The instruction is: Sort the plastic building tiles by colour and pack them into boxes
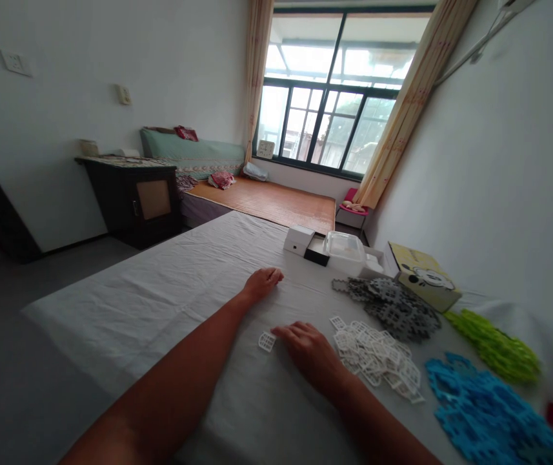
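Note:
My right hand (305,349) is palm down low over the grey cloth, its fingers drawn together at the right edge of a small white plastic lattice piece (267,341). Its fingertips appear to pinch that edge; the exact contact is small in view. Farther forward and to the left, my left hand (262,284) rests on the cloth with curled fingers and nothing visible in them. Just right of my right hand lies a loose pile of similar white lattice pieces (373,355).
Beyond the white pile are grey pieces (397,307), green pieces (496,345) and blue pieces (493,407). A yellow box (424,274), a clear plastic container (344,252) and a white box (299,239) stand along the far right of the cloth-covered table (160,303).

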The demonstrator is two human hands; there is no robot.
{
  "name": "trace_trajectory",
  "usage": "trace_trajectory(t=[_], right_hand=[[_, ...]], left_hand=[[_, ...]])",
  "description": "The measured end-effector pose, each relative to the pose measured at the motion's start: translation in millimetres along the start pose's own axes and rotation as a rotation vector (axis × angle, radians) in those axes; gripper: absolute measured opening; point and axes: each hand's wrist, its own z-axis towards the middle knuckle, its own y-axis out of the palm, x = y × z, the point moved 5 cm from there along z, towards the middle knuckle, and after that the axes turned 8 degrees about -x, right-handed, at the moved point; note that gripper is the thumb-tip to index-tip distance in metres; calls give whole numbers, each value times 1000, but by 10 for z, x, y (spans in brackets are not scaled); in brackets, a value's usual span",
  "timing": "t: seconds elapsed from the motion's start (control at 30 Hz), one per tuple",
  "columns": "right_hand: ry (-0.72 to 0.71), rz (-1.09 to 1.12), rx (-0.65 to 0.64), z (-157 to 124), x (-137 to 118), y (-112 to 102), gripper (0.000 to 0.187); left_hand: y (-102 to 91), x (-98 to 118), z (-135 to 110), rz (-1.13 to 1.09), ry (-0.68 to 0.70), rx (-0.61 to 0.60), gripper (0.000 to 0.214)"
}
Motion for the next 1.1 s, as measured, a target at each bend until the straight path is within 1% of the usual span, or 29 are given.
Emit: trace_trajectory(t=[0.1, 0.17, 0.23, 0.3, 0.37, 0.43, 0.53, 0.6, 0.67, 0.77, 0.83, 0.9, 1.0, 1.03, 1.1], right_hand=[[164, -71, 122, -104, 247, -170, 25], [284, -83, 142, -227, 497, -317, 18], [327, -92, 108, -337, 713, -433, 16], [299, -112, 128, -388, 804, -506, 14], [237, -110, 194, -360, 734, -497, 15], [156, -66, 209, -256, 523, -377, 22], [-17, -17, 90, -56, 85, -107, 32], [-110, -10, 34, 25, -142, -7, 37], [-170, 10, 21, 53, -263, -3, 35], [-180, 2, 9, 38, -280, -61, 32], [-115, -43, 3, 13, -199, -94, 33], [8, -83, 40, -32, -39, -150, 31], [232, -99, 132, -179, 319, -305, 21], [297, -84, 136, -245, 455, -361, 18], [362, -27, 90, -373, 705, -465, 16]], left_hand=[[0, 2, -1, 0, 6, 5, 46], [0, 1, -2, 0, 13, 9, 46], [0, -1, -2, -1, 20, 12, 46], [1, -4, 1, -1, 24, 15, 47], [2, -8, 4, 1, 28, 15, 46], [4, -11, 7, 3, 31, 14, 46], [10, -15, 7, 8, 32, 9, 46], [13, -19, 6, 10, 30, 6, 47], [17, -22, 8, 11, 29, 5, 47], [22, -26, 12, 11, 28, 3, 46], [24, -28, 15, 10, 25, 1, 46], [23, -29, 16, 9, 23, 0, 46], [18, -31, 14, 9, 22, -1, 47], [16, -33, 14, 8, 22, -1, 47], [12, -36, 15, 5, 20, 0, 47]])
